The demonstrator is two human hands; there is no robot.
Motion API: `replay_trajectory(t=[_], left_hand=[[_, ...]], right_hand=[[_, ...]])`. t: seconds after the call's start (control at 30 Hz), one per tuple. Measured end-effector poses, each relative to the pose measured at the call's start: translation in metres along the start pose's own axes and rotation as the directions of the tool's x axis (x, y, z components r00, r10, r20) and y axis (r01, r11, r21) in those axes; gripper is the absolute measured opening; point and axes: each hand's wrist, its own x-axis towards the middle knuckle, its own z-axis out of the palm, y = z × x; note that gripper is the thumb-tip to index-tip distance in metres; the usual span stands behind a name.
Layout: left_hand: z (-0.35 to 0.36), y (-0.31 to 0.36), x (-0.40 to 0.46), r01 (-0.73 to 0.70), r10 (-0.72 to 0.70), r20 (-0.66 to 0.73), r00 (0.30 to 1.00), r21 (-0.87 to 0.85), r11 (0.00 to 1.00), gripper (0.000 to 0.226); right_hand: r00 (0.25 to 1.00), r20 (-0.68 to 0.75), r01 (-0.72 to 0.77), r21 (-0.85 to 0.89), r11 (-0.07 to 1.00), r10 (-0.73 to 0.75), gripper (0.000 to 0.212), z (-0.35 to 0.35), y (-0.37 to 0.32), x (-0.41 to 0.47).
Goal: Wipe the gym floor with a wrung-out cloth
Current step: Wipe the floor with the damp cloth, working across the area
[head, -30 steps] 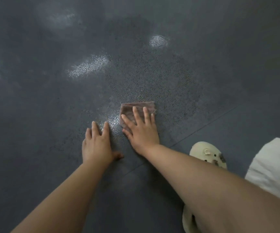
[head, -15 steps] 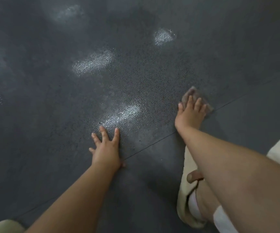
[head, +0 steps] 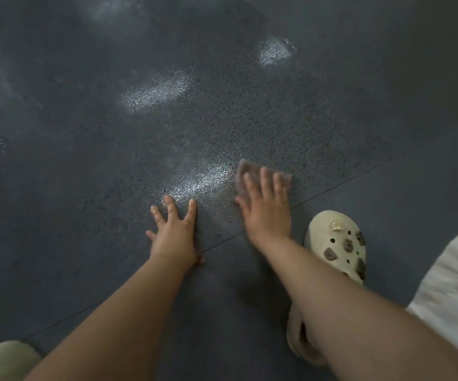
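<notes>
Beneath both hands lies the gym floor (head: 57, 188), a dark grey, finely pebbled surface that fills almost the whole view. Pale glossy patches mark it: one just beyond the fingertips of the left hand, a longer one farther out, a small one ahead of the right hand, and more toward the far left. A thin straight seam (head: 359, 174) crosses the floor on a slant, passing under the wrists of both hands. To the right of the right forearm, at the edge of the view, sits a piece of white fabric (head: 456, 284). Between that fabric and the right hand stands a cream clog (head: 335, 243), perforated and set with dark charms and one gold-coloured charm, worn on a foot; its toe lies just beside the right wrist. A second cream shoe (head: 2, 358) shows partly, behind and to the left of the left forearm. The left hand (head: 174, 232) rests palm down on the floor, fingers straight and spread, grasping nothing. The right hand (head: 266, 210), slightly blurred, lies flat with straight fingers pressing on the cloth (head: 250, 169). This small brownish-grey cloth lies on the floor under the right fingers, its far edge showing past their tips, near the left hand.
</notes>
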Motion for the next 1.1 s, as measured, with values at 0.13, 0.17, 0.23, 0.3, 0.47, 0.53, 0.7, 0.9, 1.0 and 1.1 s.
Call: replay_trajectory(t=[0.13, 0.17, 0.23, 0.3, 0.47, 0.53, 0.7, 0.9, 1.0, 1.1], left_hand=[[-0.001, 0.000, -0.001, -0.002, 0.002, 0.007, 1.000, 0.007, 1.000, 0.121], [-0.001, 0.000, -0.001, -0.001, 0.001, 0.008, 1.000, 0.008, 1.000, 0.121], [0.000, 0.000, 0.000, -0.002, 0.002, 0.008, 1.000, 0.017, 1.000, 0.121], [-0.001, 0.001, 0.001, -0.005, 0.005, 0.011, 1.000, 0.025, 1.000, 0.121], [-0.003, 0.001, -0.003, -0.011, 0.010, 0.024, 1.000, 0.049, 0.999, 0.121], [-0.003, -0.002, -0.004, -0.022, 0.022, 0.017, 1.000, 0.052, 0.998, 0.118], [-0.017, -0.041, -0.009, -0.169, 0.169, 0.001, 0.986, -0.036, 0.985, 0.091], [-0.022, -0.096, -0.030, 0.036, -0.031, -0.075, 0.997, 0.063, 0.997, 0.102], [-0.018, -0.111, -0.037, 0.185, -0.184, -0.040, 0.982, 0.034, 0.982, 0.120], [-0.016, -0.120, -0.042, 0.254, -0.254, 0.002, 0.967, 0.035, 0.967, 0.118]], right_hand=[[0.947, 0.001, -0.321, 0.085, 0.943, 0.322, 0.061, -0.024, 0.047, 0.036], [0.922, 0.004, -0.386, 0.104, 0.917, 0.387, 0.061, -0.026, 0.058, 0.040], [0.870, 0.011, -0.490, 0.140, 0.860, 0.494, 0.060, -0.027, 0.067, 0.041], [0.848, 0.016, -0.524, 0.178, 0.833, 0.530, 0.057, -0.025, 0.057, 0.035], [0.896, 0.019, -0.439, 0.166, 0.883, 0.443, 0.055, 0.000, -0.011, -0.008], [0.938, -0.064, -0.328, 0.161, 0.931, 0.341, 0.054, 0.013, -0.040, -0.032], [0.999, -0.042, -0.002, 0.153, 0.988, 0.009, 0.050, 0.046, -0.103, -0.104], [0.812, 0.087, 0.581, -0.031, 0.813, -0.577, 0.055, 0.045, -0.085, -0.074], [0.828, 0.098, 0.560, -0.100, 0.823, -0.552, 0.061, 0.024, -0.074, -0.027], [0.925, 0.066, 0.378, -0.095, 0.921, -0.373, 0.065, 0.005, -0.061, 0.020]])
